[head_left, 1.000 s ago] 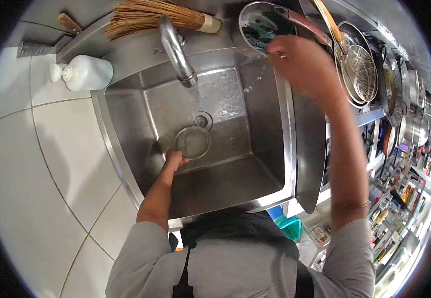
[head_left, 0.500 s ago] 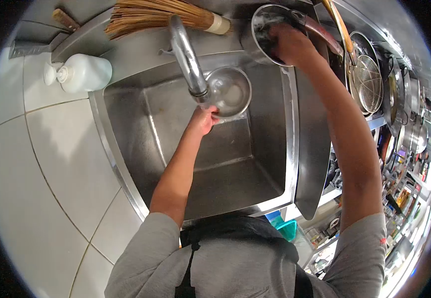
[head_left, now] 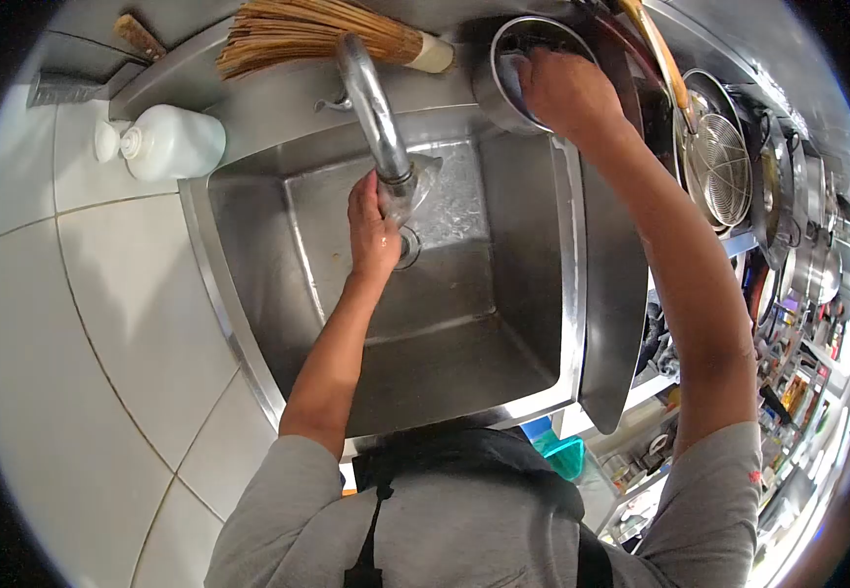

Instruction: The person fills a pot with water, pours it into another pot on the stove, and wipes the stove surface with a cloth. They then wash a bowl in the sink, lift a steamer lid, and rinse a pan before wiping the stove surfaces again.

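1 bowl [head_left: 423,181] tilts in the closed left hand [head_left: 374,233] under the faucet [head_left: 371,103]; the right hand [head_left: 574,90] is in a pot [head_left: 494,101], grip unclear.

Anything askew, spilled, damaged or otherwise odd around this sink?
One oddity: a stick broom lies behind the faucet, its bound end close to the metal pot that the right hand reaches into. It seems misplaced beside washing-up. Water on the sink floor looks ordinary; no clear damage shows.

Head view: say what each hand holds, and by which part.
The left hand holds a bowl by its edge, under the tap. The right hand is in the pot, at something pale; its grip there cannot be told.
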Demonstrator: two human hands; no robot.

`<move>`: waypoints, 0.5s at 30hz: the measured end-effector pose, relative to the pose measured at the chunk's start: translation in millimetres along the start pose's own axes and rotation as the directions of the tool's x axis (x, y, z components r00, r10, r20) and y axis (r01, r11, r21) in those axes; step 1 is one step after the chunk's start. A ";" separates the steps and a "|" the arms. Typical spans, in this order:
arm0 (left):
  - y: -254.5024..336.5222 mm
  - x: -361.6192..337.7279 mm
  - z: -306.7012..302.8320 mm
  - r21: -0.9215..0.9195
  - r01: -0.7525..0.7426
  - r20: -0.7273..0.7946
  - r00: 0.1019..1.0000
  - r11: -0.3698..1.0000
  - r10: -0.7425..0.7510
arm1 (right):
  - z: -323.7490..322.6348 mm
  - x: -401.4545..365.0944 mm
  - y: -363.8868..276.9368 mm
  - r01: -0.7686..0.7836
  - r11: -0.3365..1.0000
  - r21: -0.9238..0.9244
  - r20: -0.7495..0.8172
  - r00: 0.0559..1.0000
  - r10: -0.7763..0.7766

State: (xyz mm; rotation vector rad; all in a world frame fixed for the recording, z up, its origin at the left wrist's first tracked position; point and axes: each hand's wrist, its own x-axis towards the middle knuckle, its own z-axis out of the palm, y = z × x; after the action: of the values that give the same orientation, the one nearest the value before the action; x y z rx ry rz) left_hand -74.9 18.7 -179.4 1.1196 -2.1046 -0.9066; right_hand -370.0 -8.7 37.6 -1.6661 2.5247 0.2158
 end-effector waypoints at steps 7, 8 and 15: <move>33.2 2.8 -1.6 -0.043 -0.153 0.085 0.984 0.987 0.156 | 47.7 30.3 26.3 0.010 0.999 -0.031 -0.339 0.941 -0.020; 28.9 0.8 6.0 -0.225 0.042 0.100 0.995 0.974 -0.020 | 46.8 29.6 25.7 0.009 1.000 -0.018 -0.352 0.936 -0.014; 27.1 1.3 4.8 -0.191 0.229 0.010 0.973 0.954 -0.232 | 17.6 3.8 8.0 0.081 0.997 -0.018 0.028 0.996 -0.080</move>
State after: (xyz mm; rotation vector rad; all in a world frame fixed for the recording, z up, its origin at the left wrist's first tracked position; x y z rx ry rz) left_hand -91.7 30.3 -160.9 1.2817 -1.8559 -1.1810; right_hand -378.7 -6.0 20.1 -1.7553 2.4382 0.2549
